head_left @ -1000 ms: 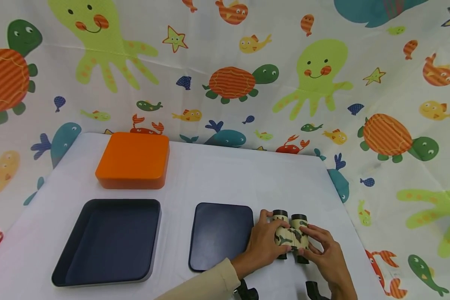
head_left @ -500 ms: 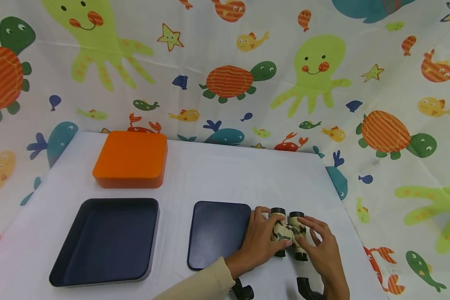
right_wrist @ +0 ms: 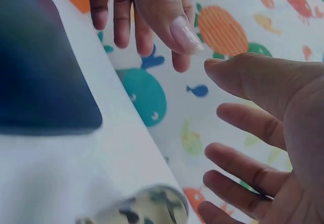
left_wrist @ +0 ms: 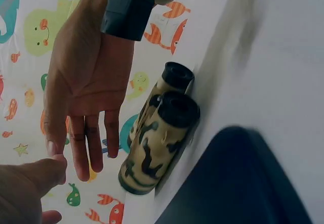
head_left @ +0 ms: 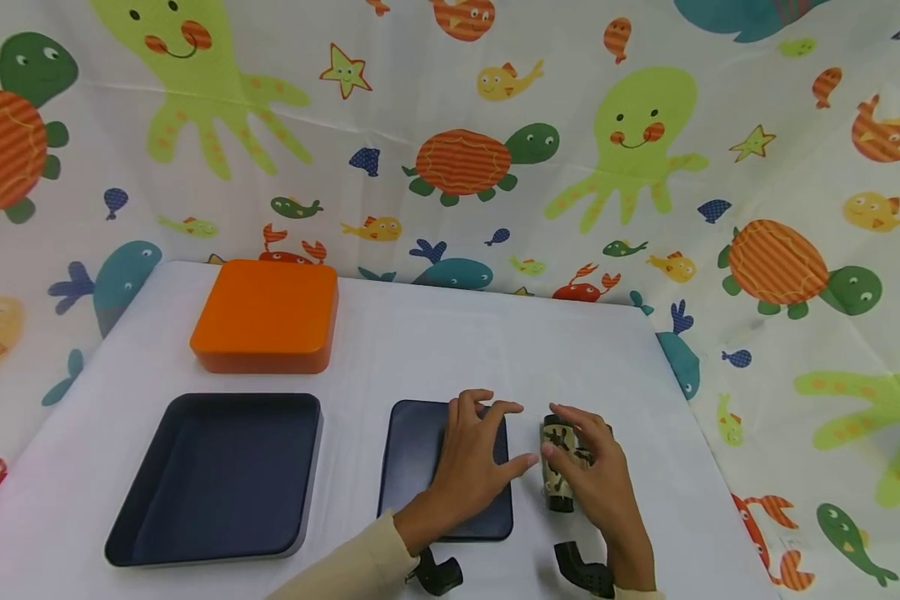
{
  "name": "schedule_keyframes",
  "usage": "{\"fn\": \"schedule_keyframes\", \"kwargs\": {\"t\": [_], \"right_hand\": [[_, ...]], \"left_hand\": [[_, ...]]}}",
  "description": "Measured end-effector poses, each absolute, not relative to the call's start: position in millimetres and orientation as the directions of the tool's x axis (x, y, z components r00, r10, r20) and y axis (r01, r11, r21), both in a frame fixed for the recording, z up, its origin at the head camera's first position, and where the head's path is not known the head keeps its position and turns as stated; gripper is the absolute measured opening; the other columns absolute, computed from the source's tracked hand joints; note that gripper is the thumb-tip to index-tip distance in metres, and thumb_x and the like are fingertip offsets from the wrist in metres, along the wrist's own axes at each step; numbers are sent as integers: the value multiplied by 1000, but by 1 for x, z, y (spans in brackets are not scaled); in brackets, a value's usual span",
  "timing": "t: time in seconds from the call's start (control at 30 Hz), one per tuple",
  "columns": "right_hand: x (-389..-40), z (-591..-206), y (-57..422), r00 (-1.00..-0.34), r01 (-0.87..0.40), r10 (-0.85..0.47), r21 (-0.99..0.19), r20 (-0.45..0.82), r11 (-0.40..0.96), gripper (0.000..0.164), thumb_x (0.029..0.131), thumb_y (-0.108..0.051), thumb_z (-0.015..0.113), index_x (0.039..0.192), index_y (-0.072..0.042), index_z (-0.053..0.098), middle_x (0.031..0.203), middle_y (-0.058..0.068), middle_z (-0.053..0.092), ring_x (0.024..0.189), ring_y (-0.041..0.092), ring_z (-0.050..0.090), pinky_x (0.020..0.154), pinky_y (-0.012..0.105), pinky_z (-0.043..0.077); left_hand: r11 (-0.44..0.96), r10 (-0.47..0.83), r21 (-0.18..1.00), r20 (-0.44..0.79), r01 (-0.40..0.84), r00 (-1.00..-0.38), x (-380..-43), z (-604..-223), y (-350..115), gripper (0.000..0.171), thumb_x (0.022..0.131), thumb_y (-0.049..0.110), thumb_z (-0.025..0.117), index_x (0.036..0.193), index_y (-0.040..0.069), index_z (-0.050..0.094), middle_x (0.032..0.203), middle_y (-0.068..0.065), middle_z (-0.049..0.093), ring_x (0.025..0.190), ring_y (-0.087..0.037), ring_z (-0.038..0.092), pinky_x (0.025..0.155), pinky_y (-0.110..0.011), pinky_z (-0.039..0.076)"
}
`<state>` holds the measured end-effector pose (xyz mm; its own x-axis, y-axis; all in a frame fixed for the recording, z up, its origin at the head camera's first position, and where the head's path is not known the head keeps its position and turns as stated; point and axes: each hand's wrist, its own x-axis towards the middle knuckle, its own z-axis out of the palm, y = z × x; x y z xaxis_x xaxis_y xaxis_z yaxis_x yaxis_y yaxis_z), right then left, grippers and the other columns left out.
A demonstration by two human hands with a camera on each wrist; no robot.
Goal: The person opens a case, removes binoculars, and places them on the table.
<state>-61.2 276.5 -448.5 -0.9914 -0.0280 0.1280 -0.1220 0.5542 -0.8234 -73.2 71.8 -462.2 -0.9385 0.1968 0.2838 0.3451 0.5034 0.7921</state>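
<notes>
Camouflage binoculars (head_left: 558, 467) with black ends lie on the white table, partly hidden in the head view by my right hand (head_left: 596, 471). That hand hovers above them with fingers spread and grips nothing; the right wrist view shows a gap between it and the binoculars (right_wrist: 152, 206). Over the small dark blue tray-like panel (head_left: 412, 454), my left hand (head_left: 468, 458) is raised with loosely bent, parted fingers and holds nothing. In the left wrist view the binoculars (left_wrist: 157, 143) rest on the table, apart from both hands.
A deep dark blue tray (head_left: 213, 483) stands at the left, with an orange box (head_left: 266, 321) behind it. Black wrist-mounted devices (head_left: 438, 575) sit at my wrists. A sea-animal printed cloth (head_left: 457, 162) hangs behind the table.
Both hands have let go of the binoculars, which stay on the table. My left hand has moved left over the dark panel; the right has shifted left above the binoculars.
</notes>
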Motion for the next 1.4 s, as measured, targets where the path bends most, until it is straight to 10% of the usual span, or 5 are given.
{"fn": "schedule_keyframes", "kwargs": {"t": [0.63,1.07,1.4], "right_hand": [[-89,-432,223,-925,-376,-302,-665,231,645,68,92,-32,85,154,-30,56,159,3,55,146,31,47,110,71,45],[-105,-420,177,-880,-424,-465,-598,95,680,79,100,-55,68,168,-35,31,176,4,29,165,41,19,122,78,25],[-125,-414,144,-836,-493,-542,-546,83,677,74,106,-59,54,170,-34,27,178,3,21,166,38,13,131,69,8]], "left_hand": [[745,220,578,259,334,-940,-73,-434,-31,76,87,44,88,151,17,58,161,-23,42,143,-45,44,107,-63,44],[887,295,325,148,328,-944,-81,-429,-89,80,107,53,57,168,11,30,177,-22,17,164,-49,14,128,-69,22],[924,213,290,147,247,-966,-89,-422,-133,78,107,48,58,168,7,30,176,-26,17,161,-52,14,128,-72,17]]}}
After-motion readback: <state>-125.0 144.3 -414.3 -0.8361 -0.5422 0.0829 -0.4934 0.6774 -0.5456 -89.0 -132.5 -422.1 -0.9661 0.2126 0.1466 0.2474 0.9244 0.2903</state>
